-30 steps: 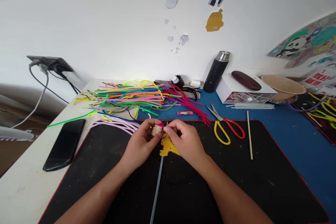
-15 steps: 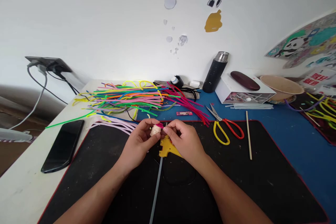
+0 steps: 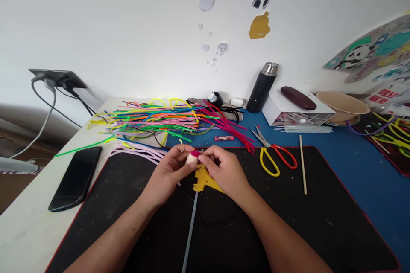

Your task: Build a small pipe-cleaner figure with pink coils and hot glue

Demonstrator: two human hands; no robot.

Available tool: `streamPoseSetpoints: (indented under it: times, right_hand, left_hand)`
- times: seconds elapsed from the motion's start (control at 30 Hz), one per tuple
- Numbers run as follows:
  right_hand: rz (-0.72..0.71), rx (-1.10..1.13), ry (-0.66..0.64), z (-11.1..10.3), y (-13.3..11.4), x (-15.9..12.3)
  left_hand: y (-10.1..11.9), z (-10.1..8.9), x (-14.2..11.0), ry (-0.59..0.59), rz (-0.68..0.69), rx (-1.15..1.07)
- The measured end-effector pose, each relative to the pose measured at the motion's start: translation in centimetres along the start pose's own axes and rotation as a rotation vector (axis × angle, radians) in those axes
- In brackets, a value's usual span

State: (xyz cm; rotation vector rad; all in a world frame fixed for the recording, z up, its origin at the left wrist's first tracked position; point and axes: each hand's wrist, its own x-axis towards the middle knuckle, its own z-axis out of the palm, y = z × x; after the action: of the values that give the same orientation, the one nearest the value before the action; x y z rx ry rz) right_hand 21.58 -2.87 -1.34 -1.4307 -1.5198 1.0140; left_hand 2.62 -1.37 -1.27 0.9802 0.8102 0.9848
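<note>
Scissors [image 3: 268, 145] with one yellow and one red loop handle lay with blades parted at the far edge of a black, red-edged desk mat [image 3: 320, 222]. Left of them, above the mat, the person's left hand [image 3: 168, 171] grasped a small cream ridged piece with a magenta top [image 3: 192, 158] between thumb and fingers. The right hand [image 3: 226, 169] came up against its right side, thumb and fingers bent close together; whether they pinched anything could not be told. Beneath the hands lay a yellow plastic glue gun [image 3: 202, 179], partly covered by the right hand, with a long translucent glue stick [image 3: 191, 226] running from it toward the person. A thin pale wooden stick [image 3: 303, 166] lay right of the scissors. Beyond the hands spread a heap of many-coloured fuzzy stems [image 3: 156, 116], and a black smartphone [image 3: 76, 179] lay at the left.
</note>
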Motion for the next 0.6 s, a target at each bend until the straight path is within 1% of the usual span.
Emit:
streamPoseSetpoints:
  times: [0.37, 0.5, 0.6]
  right_hand:
    - [0.040, 0.043, -0.007, -0.11, -0.03, 0.19]
    - [0.030, 0.054, -0.009, -0.10, 0.11, 0.27]
    - [0.037, 0.063, -0.015, -0.07, 0.20, 0.26]
  left_hand:
    - [0.00, -0.17, 0.13, -0.079, -0.024, -0.023]
    - [-0.08, -0.21, 0.12, -0.071, -0.008, 0.009]
    - [-0.19, -0.32, 0.08, -0.056, -0.026, -0.006]
